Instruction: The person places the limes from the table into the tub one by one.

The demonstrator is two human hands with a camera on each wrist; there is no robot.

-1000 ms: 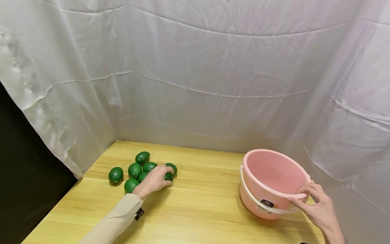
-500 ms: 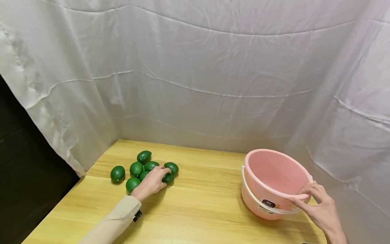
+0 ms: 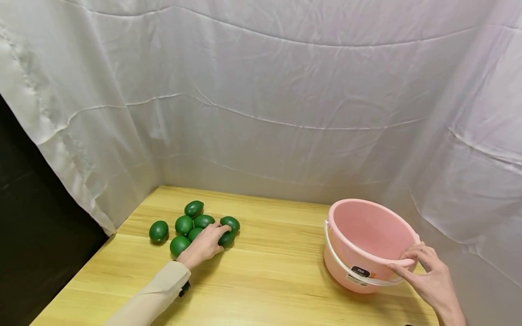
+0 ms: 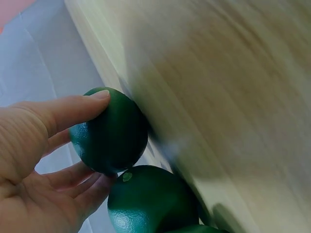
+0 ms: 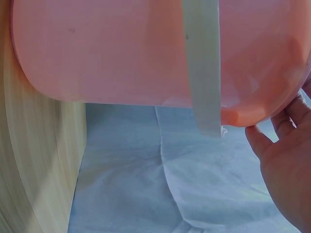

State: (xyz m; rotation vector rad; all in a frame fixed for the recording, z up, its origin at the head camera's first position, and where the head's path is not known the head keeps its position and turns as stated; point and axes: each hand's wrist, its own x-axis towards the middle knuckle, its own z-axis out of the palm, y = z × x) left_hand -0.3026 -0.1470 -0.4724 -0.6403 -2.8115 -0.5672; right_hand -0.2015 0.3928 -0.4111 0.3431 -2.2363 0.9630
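My left hand [image 3: 204, 244] is at the right side of a group of dark green avocados, its thumb and fingers round one avocado [image 4: 114, 136] low over the wooden table. Directly beside that one, in the left wrist view, lies another avocado [image 4: 150, 199] with a pale stem spot. In the head view one more avocado [image 3: 230, 222] sits just behind the fingers. On the right, my right hand [image 3: 434, 278] pinches the near right rim of a pink bucket [image 3: 342, 267], thumb outside and fingers over the edge. The bucket's white handle [image 5: 204, 63] hangs down along its side.
Several avocados [image 3: 184, 225] cluster left of the left hand, and a single avocado [image 3: 159, 232] lies apart farther left. The light wooden table [image 3: 277, 253] stretches between fruit and bucket. Grey-white cloth [image 3: 261, 158] hangs behind and at both sides.
The left thumb and fingers have drawn in slightly round the avocado. The right hand keeps its hold on the bucket rim, and the head view has shifted a little.
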